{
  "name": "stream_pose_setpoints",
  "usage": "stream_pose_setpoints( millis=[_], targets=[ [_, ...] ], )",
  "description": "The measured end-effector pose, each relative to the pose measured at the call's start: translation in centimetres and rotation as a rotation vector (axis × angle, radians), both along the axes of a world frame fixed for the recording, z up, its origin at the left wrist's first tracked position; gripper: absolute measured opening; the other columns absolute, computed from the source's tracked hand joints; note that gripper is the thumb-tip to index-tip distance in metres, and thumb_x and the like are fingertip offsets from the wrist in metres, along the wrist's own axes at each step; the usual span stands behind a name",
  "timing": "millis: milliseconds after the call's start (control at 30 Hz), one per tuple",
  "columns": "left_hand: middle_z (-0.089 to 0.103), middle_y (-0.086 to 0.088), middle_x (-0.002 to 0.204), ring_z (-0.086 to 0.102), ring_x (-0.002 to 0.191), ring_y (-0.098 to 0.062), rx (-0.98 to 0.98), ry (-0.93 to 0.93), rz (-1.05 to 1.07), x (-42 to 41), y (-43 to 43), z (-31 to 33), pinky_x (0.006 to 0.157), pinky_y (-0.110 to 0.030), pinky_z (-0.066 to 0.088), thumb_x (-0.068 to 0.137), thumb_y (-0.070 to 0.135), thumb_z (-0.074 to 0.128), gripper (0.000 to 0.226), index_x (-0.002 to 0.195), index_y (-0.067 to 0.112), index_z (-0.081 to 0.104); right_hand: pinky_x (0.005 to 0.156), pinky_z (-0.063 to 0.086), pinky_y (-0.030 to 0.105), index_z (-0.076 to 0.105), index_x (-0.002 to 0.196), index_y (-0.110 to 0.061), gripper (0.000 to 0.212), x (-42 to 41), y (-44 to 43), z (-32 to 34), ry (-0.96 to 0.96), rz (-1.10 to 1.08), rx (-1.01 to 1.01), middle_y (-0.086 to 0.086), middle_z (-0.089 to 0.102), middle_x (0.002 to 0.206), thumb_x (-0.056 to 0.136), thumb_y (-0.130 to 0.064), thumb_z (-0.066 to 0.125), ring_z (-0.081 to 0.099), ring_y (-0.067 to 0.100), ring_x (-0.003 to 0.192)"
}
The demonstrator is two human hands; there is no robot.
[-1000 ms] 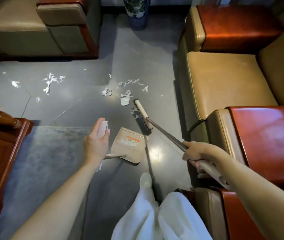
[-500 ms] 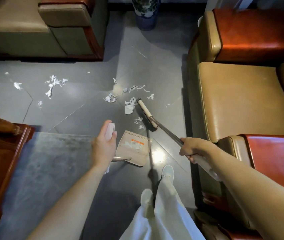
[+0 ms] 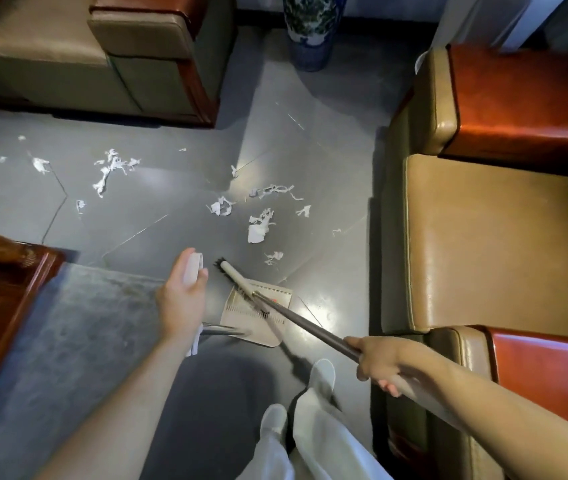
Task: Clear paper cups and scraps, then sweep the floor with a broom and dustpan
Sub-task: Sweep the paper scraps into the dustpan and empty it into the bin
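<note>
Grey floor [image 3: 178, 220] holds scraps [image 3: 257, 227]. Left hand [image 3: 182, 303] grips the dustpan handle [image 3: 193, 270]; right hand [image 3: 384, 362] clasps the broom pole [image 3: 310, 325].

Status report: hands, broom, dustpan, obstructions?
Left hand grips white dustpan handle. Right hand grips grey broom pole, brush head over beige dustpan. White paper scraps unswept ahead. Brown leather armchair close right.

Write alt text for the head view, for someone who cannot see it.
Seen from above, a person's right hand grips a broom whose head overlaps a beige dustpan on the grey floor, while the left hand holds the dustpan's handle. White paper scraps lie scattered beyond, between armchairs.
</note>
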State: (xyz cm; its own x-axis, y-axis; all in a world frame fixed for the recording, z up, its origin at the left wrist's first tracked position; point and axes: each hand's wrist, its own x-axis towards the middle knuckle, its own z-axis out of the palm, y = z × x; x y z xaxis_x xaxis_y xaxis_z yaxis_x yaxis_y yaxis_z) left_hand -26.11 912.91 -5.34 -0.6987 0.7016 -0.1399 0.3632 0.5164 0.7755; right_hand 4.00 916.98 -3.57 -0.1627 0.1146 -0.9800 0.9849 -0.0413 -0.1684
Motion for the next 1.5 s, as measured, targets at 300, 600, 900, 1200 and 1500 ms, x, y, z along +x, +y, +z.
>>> stream_pose_setpoints(
  millis=[300,600,900,1200,1500],
  targets=[
    [0.057,-0.005,0.079,0.061,0.075,-0.041,-0.008,-0.037,0.057,1.4,4.5,0.2,0.073,-0.050,0.055,0.089,0.029,0.058,0.033,0.117,0.044,0.048,0.066,0.058,0.037,0.009,0.153,-0.023,0.086,-0.4,8.8,1.7,-0.032,0.111,0.274,0.016,0.061,0.092,0.086,0.008,0.053,0.059,0.023,0.059],
    [0.057,0.002,0.083,0.052,0.075,-0.027,0.015,0.015,0.094,0.7,7.7,-0.7,0.064,-0.032,0.041,0.089,0.026,0.058,0.028,0.113,0.039,0.052,0.070,0.055,0.037,0.028,0.146,-0.011,0.071,-7.0,19.1,-1.3,-0.019,0.236,0.411,0.011,0.054,0.083,0.084,0.010,0.055,0.053,0.021,0.063],
    [0.066,-0.009,0.092,0.059,0.085,-0.038,0.052,0.085,0.093,0.7,11.0,0.2,0.074,-0.035,0.044,0.090,0.015,0.062,0.033,0.122,0.022,0.059,0.047,0.046,0.025,0.011,0.153,-0.024,0.080,-5.5,17.9,-2.3,-0.058,0.309,0.080,0.024,0.056,0.115,0.088,0.009,0.044,0.062,0.023,0.068],
    [0.056,-0.004,0.082,0.054,0.080,-0.039,0.048,0.091,0.041,1.0,10.7,0.5,0.070,-0.036,0.042,0.092,0.016,0.059,0.028,0.119,0.021,0.057,0.052,0.052,0.026,0.011,0.153,-0.031,0.074,0.8,15.9,0.6,-0.053,0.030,0.121,0.012,0.058,0.085,0.094,-0.003,0.046,0.055,0.015,0.049],
    [0.054,0.000,0.080,0.047,0.074,-0.029,0.035,0.113,0.049,1.0,12.3,0.3,0.067,-0.031,0.038,0.092,0.017,0.057,0.026,0.117,0.024,0.056,0.049,0.052,0.027,0.008,0.154,-0.023,0.080,-3.7,19.4,-1.6,-0.045,0.046,0.223,0.016,0.060,0.083,0.091,0.004,0.049,0.053,0.017,0.049]
  ],
)
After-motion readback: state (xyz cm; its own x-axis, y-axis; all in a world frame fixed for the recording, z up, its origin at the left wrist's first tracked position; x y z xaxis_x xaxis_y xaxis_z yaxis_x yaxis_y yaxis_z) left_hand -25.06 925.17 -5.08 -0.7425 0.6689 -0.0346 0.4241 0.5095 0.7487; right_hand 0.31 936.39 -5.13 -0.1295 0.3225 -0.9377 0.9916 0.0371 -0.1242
